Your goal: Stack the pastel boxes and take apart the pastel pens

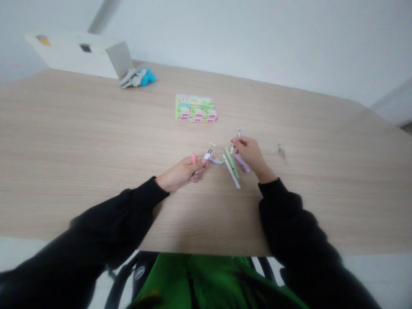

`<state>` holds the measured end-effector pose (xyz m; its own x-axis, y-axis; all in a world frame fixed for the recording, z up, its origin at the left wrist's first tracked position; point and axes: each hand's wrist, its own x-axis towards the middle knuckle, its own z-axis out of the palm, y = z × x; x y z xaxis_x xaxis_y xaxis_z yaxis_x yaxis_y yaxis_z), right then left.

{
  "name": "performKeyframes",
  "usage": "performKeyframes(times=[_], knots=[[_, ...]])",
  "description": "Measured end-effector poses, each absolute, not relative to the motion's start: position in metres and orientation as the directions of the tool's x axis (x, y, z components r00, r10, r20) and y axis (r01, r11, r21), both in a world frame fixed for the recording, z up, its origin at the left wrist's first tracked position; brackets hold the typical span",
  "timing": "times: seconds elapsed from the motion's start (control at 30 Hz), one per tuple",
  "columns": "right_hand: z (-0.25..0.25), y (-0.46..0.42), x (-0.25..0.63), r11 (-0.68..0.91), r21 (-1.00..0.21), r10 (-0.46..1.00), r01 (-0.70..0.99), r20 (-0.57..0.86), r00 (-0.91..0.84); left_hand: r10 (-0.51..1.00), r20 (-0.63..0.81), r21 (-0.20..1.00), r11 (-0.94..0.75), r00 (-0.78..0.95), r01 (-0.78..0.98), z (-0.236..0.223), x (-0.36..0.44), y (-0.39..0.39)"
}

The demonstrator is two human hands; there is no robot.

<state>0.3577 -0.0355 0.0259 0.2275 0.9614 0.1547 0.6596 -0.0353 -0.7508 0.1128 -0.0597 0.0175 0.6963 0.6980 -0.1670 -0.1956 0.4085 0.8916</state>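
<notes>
My left hand [184, 172] is closed round a pink and white pen [206, 156] whose tip points up and to the right. My right hand [250, 152] is closed round a white and purple pen [237, 137] that sticks out above its fingers. Between the hands, on the wooden table [80, 141], lie a white pen barrel [232, 173], a green pen piece [231, 162], a purple piece [215, 161] and a small green cap [212, 144]. Another purple pen [242, 164] lies under my right hand.
A stack of pastel green and pink boxes [195, 109] stands beyond the hands. At the back left are a white cardboard box [80, 53] and a grey and blue cloth bundle [138, 78]. A small dark mark [281, 150] lies to the right. Green fabric [209, 283] is below the table's near edge.
</notes>
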Motion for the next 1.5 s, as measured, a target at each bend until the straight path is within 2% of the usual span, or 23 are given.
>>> performKeyframes(times=[0.03,0.1,0.37,0.57,0.83,1.03,1.1,1.13,1.2,1.27,1.37,1.5], knots=[[0.027,-0.026,0.369,-0.097,-0.648,0.955,0.755,0.153,0.254,0.705,-0.166,0.893,0.404,0.690,-0.198,0.017,0.113,-0.060],[0.029,-0.008,0.388,-0.170,-0.516,0.951,0.840,0.139,0.277,0.725,-0.167,0.896,0.395,0.668,-0.205,0.015,0.114,-0.059],[0.026,0.042,0.404,-0.340,-0.290,0.930,0.895,0.040,0.366,0.801,-0.176,0.912,0.352,0.572,-0.212,0.013,0.114,-0.054],[0.015,0.050,0.400,-0.362,-0.221,0.926,0.906,0.028,0.377,0.816,-0.158,0.927,0.317,0.556,-0.202,0.011,0.112,-0.052],[0.015,0.051,0.389,-0.351,-0.205,0.931,0.914,0.026,0.363,0.831,-0.162,0.938,0.297,0.533,-0.177,0.006,0.113,-0.050],[0.044,0.042,0.376,-0.303,-0.251,0.936,0.919,0.101,0.337,0.872,-0.106,0.937,0.248,0.478,-0.245,0.012,0.114,-0.048],[0.058,0.023,0.362,-0.226,-0.344,0.945,0.911,0.149,0.291,0.881,-0.099,0.928,0.250,0.463,-0.277,0.012,0.114,-0.047],[0.064,0.011,0.352,-0.147,-0.443,0.950,0.885,0.187,0.251,0.882,-0.101,0.921,0.257,0.460,-0.292,0.011,0.115,-0.047],[0.069,-0.019,0.330,0.036,-0.674,0.957,0.738,0.235,0.168,0.881,-0.109,0.908,0.276,0.460,-0.315,0.011,0.116,-0.047],[0.066,-0.048,0.308,0.152,-0.789,0.960,0.596,0.260,0.099,0.871,-0.122,0.895,0.304,0.476,-0.328,0.011,0.117,-0.049],[0.049,-0.074,0.285,0.176,-0.887,0.969,0.426,0.232,0.084,0.830,-0.138,0.876,0.357,0.540,-0.324,0.013,0.119,-0.054],[0.026,-0.079,0.272,0.151,-0.940,0.946,0.305,0.227,0.230,0.776,-0.128,0.870,0.387,0.618,-0.306,0.014,0.123,-0.064]])
